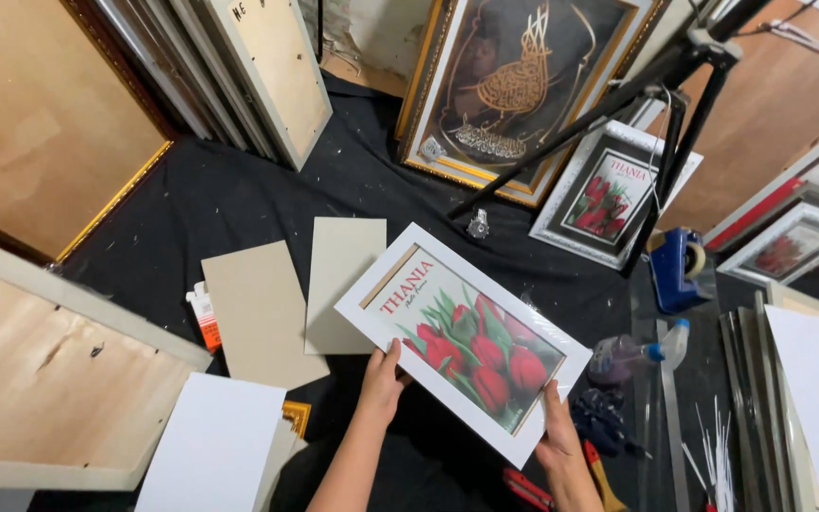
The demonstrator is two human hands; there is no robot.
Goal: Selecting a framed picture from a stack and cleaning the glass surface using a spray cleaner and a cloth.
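The work surface is a black cloth spread flat and speckled with pale flecks. Two grey boards lie side by side on it, just left of the frame. A small orange-and-white tube lies against the left board's edge. A white sheet lies at the lower left, beside an open wooden tray. Frame backs lean at the top left. A gold-framed picture leans at the top centre, with black tripod legs crossing in front of it. A second tulip picture stands behind the tripod. A blue tape dispenser sits to the right, near a spray bottle. Red-handled tools lie at the bottom edge, partly hidden by the right forearm.

The frame is white, rectangular and tilted, its long side running from upper left to lower right. It holds a print of red tulips with green leaves on a pale ground; a strip of bare backing shows at its upper left end. It is held above the cloth, at the centre.

The left hand grips the lower long edge, fingers closed on it. The right hand grips the lower right corner, thumb on the front face.
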